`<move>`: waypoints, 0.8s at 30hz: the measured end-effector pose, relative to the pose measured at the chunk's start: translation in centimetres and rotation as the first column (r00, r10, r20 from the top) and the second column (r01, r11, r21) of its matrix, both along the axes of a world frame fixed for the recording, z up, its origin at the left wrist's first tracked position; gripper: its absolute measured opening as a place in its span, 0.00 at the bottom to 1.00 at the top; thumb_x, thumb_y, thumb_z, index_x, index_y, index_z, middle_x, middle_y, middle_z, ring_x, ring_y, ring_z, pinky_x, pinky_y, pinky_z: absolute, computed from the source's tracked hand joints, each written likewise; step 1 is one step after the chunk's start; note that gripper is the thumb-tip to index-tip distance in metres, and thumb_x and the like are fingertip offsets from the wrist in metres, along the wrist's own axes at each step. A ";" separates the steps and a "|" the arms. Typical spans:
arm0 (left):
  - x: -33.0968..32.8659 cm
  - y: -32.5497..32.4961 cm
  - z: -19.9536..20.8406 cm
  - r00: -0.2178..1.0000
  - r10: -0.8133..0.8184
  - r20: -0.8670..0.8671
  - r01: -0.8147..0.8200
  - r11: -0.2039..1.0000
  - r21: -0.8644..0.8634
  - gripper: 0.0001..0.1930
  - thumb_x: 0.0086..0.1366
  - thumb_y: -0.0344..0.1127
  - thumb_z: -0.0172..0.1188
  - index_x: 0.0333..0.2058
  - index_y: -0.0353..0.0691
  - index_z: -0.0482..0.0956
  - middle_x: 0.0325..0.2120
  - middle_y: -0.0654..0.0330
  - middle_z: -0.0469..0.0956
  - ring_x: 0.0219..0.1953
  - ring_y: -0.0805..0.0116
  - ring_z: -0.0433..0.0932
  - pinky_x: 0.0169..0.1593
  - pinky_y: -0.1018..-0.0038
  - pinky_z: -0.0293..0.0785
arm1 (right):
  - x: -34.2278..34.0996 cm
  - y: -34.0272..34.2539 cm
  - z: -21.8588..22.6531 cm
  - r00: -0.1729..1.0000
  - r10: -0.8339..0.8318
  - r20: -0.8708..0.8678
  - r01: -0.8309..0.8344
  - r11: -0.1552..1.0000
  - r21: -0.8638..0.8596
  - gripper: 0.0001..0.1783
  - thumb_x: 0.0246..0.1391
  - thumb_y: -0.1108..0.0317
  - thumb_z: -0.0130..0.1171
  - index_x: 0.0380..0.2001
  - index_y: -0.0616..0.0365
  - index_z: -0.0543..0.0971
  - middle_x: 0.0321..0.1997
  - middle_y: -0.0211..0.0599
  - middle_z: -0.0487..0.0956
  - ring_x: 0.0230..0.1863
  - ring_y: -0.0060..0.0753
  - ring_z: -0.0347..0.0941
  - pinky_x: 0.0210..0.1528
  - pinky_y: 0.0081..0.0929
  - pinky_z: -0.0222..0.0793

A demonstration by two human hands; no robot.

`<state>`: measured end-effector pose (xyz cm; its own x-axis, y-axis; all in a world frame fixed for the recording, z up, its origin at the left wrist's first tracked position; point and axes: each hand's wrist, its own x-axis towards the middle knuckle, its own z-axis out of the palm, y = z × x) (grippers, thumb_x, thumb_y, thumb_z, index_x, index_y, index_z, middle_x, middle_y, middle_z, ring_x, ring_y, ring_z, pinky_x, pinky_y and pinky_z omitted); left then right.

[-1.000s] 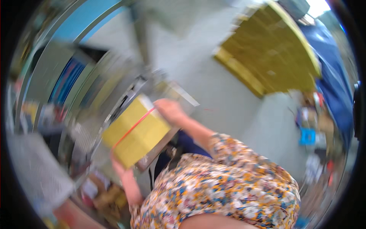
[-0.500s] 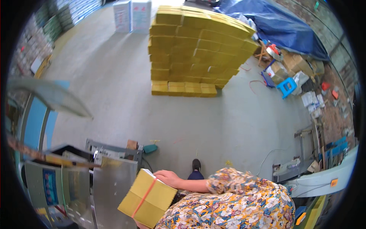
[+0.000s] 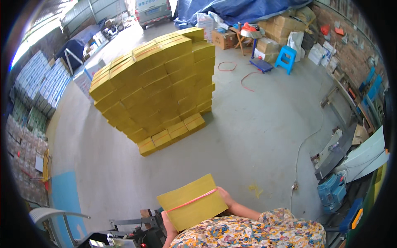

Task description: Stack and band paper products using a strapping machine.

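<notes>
Between my two hands, in front of my body, I hold a bundle of yellow paper (image 3: pixel 191 208) with a pink strap round its middle. My left hand (image 3: pixel 168 226) is closed on its left side, its fingers partly hidden beneath. On the opposite side, my right hand (image 3: pixel 224 197) grips the edge near the strap's end. Ahead, on the grey floor, stands a large stack of similar yellow bundles (image 3: pixel 165 84). Its lowest row (image 3: pixel 178 131) juts out toward me.
A machine with dark metal parts (image 3: pixel 142 225) is at my lower left. To the right are a blue motor (image 3: pixel 332 192) and a cable (image 3: pixel 298 159) along the floor. Further off stand a blue stool (image 3: pixel 286 60), cardboard boxes (image 3: pixel 281 29) and a van (image 3: pixel 153 12).
The bundle has come away from the machine at left to the front of my body. My view has turned right and lifted. My left hand, mostly hidden before, now shows on the bundle's side.
</notes>
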<state>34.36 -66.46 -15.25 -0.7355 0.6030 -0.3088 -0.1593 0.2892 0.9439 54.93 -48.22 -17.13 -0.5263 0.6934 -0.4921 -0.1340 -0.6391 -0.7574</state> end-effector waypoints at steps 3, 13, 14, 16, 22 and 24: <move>0.7 9.3 3.9 0.994 -0.113 0.000 0.113 0.993 -0.041 0.10 0.73 0.40 0.46 0.41 0.40 0.70 0.36 0.61 0.72 0.36 0.73 0.73 0.39 0.72 0.73 | 2.1 5.1 -0.6 0.991 -0.129 -0.036 0.127 0.991 -0.043 0.22 0.67 0.54 0.45 0.55 0.58 0.73 0.49 0.37 0.78 0.47 0.26 0.75 0.48 0.27 0.72; -2.0 39.0 8.2 0.810 -0.212 0.547 0.142 0.975 0.169 0.27 0.76 0.54 0.30 0.51 0.40 0.72 0.45 0.58 0.76 0.47 0.64 0.75 0.52 0.67 0.73 | -0.9 28.9 -1.2 0.938 -0.339 -0.076 0.338 0.941 -0.026 0.23 0.66 0.52 0.48 0.53 0.59 0.75 0.48 0.38 0.79 0.47 0.31 0.77 0.49 0.30 0.73; -2.5 43.2 8.7 0.805 -0.279 0.523 0.176 0.955 0.238 0.27 0.76 0.53 0.31 0.53 0.40 0.71 0.47 0.58 0.76 0.48 0.64 0.75 0.53 0.68 0.72 | -1.2 34.1 -2.3 0.939 -0.337 -0.077 0.337 0.942 -0.010 0.23 0.66 0.52 0.48 0.53 0.59 0.75 0.48 0.38 0.79 0.47 0.31 0.77 0.49 0.30 0.73; -3.0 47.2 10.2 0.839 -0.445 0.314 0.351 0.882 0.313 0.27 0.76 0.53 0.32 0.56 0.39 0.70 0.51 0.57 0.75 0.50 0.65 0.74 0.55 0.69 0.70 | -1.0 38.8 -5.6 0.951 -0.308 -0.023 0.292 0.873 0.390 0.22 0.66 0.55 0.48 0.53 0.59 0.75 0.48 0.37 0.80 0.48 0.29 0.76 0.52 0.29 0.71; -5.6 66.9 14.0 0.768 -0.636 0.072 0.548 0.711 0.440 0.29 0.75 0.50 0.38 0.66 0.36 0.55 0.61 0.57 0.63 0.64 0.69 0.60 0.66 0.70 0.54 | -1.8 58.8 6.9 0.871 -0.456 -0.182 0.468 0.883 0.028 0.20 0.64 0.59 0.52 0.53 0.60 0.74 0.50 0.35 0.78 0.47 0.27 0.75 0.49 0.25 0.72; -5.0 74.3 16.5 0.736 -0.671 -0.086 0.630 0.633 0.451 0.33 0.72 0.49 0.42 0.68 0.35 0.50 0.65 0.55 0.58 0.66 0.67 0.56 0.68 0.69 0.48 | -0.6 66.0 7.7 0.935 -0.349 -0.061 0.344 0.852 0.395 0.21 0.64 0.59 0.53 0.54 0.61 0.74 0.51 0.36 0.78 0.48 0.26 0.75 0.49 0.25 0.72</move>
<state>29.34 7.88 1.26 -0.0851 0.9945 0.0608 -0.1694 -0.0746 0.9827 54.33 17.79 -9.47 -0.2116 0.9666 -0.1447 -0.2798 -0.2018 -0.9386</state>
